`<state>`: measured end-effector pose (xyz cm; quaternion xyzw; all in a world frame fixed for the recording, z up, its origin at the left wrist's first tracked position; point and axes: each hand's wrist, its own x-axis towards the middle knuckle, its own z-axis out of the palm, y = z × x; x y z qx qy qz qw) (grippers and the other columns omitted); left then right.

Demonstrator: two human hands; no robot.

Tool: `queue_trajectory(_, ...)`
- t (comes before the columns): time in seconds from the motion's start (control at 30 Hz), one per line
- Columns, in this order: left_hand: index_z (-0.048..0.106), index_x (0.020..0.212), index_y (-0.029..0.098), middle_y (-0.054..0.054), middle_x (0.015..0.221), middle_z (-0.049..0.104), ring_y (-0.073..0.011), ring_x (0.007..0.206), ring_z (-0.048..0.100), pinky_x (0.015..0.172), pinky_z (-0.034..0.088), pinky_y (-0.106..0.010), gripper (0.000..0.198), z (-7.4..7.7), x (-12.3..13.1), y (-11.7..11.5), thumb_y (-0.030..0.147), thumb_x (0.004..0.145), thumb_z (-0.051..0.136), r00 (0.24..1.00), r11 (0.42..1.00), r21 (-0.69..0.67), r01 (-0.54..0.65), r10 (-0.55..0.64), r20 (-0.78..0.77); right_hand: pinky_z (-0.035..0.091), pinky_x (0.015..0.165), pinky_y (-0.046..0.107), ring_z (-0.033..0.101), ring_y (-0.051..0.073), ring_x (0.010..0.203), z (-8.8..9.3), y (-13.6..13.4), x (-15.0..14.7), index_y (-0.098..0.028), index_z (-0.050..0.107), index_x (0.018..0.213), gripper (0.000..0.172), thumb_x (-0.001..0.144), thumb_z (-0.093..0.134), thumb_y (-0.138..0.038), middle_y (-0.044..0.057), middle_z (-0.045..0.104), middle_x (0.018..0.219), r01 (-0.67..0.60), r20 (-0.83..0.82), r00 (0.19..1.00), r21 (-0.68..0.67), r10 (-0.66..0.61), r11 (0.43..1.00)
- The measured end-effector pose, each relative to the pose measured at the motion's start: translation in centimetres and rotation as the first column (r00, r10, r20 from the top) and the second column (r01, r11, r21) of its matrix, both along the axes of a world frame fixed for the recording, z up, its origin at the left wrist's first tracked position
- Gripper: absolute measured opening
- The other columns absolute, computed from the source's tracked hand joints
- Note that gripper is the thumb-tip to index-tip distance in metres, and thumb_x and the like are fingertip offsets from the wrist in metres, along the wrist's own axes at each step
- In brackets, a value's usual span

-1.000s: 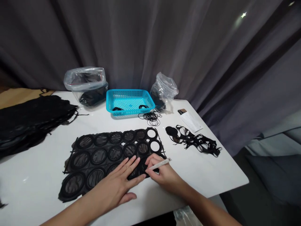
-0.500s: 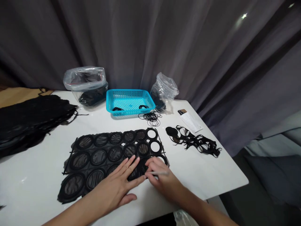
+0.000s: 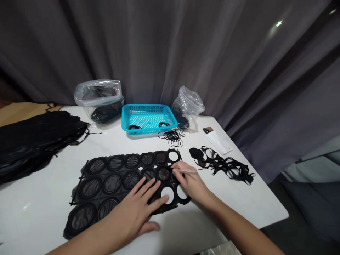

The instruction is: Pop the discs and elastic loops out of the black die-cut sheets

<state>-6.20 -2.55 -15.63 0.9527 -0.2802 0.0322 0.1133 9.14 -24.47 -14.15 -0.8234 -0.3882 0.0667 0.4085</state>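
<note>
A black rubber-like sheet (image 3: 113, 185) with rows of round rings lies on the table. Dark film fills most rings, while a few at the right end are open and show white tabletop. My left hand (image 3: 134, 209) rests flat on the sheet with its fingers spread, the index fingertip over one open ring (image 3: 167, 194). Pinched in my right hand (image 3: 191, 182) is a slim pale pen-like tool (image 3: 187, 172). Its tip end is at the right of the middle row, by a film-filled ring (image 3: 164, 173). My fingers partly hide that spot.
Behind the sheet stand a blue basket (image 3: 149, 131) with some black rings, loose thin black rings (image 3: 174, 137), and two clear bags (image 3: 97, 97) (image 3: 190, 101). Black scraps (image 3: 230, 166), a phone (image 3: 208, 129) and white paper (image 3: 218, 142) lie right. A black sheet stack (image 3: 34, 141) lies left.
My right hand has moved away from the bottom row, up to the middle row, with the tool. A bottom-row ring beside my left index finger now shows white. My left hand stays on the sheet.
</note>
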Motion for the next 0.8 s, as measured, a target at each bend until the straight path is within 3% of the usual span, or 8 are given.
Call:
queue_trajectory(0.1, 0.041, 0.152, 0.026, -0.015, 0.159, 0.031, -0.0318, 0.147, 0.030, 0.119, 0.025, -0.052, 0.068, -0.3, 1.6, 0.5, 0.055, 0.094, 0.061, 0.997, 0.998, 0.029, -0.057, 0.055, 0.059, 0.044, 0.083, 0.030, 0.058, 0.017, 0.093, -0.7, 1.5, -0.6, -0.021, 0.053, 0.088, 0.012, 0.099, 0.047, -0.018, 0.004, 0.061, 0.097, -0.140, -0.074, 0.988, -0.013, 0.138, 0.990)
queue_trajectory(0.23, 0.041, 0.152, 0.029, -0.014, 0.160, 0.030, -0.0332, 0.147, 0.029, 0.116, 0.031, -0.052, 0.067, -1.1, 2.2, 1.1, 0.049, 0.093, 0.065, 0.996, 0.998, 0.040, -0.049, 0.046, 0.077, 0.042, 0.085, 0.030, 0.056, 0.016, 0.096, -1.1, 2.1, -0.3, -0.020, 0.052, 0.083, 0.013, 0.096, 0.054, -0.018, 0.003, 0.058, 0.103, -0.205, -0.184, 0.962, 0.004, 0.202, 0.979)
queue_trajectory(0.4, 0.044, 0.150, 0.028, -0.015, 0.158, 0.035, -0.0348, 0.145, 0.033, 0.113, 0.036, -0.054, 0.064, -1.0, 1.9, 1.0, 0.048, 0.093, 0.065, 0.996, 0.997, 0.051, -0.050, 0.047, 0.075, 0.041, 0.084, 0.029, 0.054, 0.016, 0.094, -0.9, 2.1, 0.3, -0.019, 0.054, 0.081, 0.013, 0.093, 0.059, -0.017, 0.002, 0.056, 0.103, -0.227, -0.242, 0.943, 0.027, 0.227, 0.973)
queue_trajectory(0.8, 0.044, 0.150, 0.030, -0.013, 0.163, 0.021, -0.0348, 0.147, 0.029, 0.115, 0.032, -0.053, 0.063, -1.3, 1.8, 1.1, 0.043, 0.092, 0.066, 0.996, 0.998, -0.023, -0.056, 0.057, 0.070, 0.044, 0.085, 0.030, 0.056, 0.016, 0.093, -0.6, 2.2, 0.1, -0.018, 0.053, 0.078, 0.015, 0.092, 0.059, -0.015, 0.003, 0.056, 0.104, -0.216, -0.223, 0.951, 0.003, 0.211, 0.976)
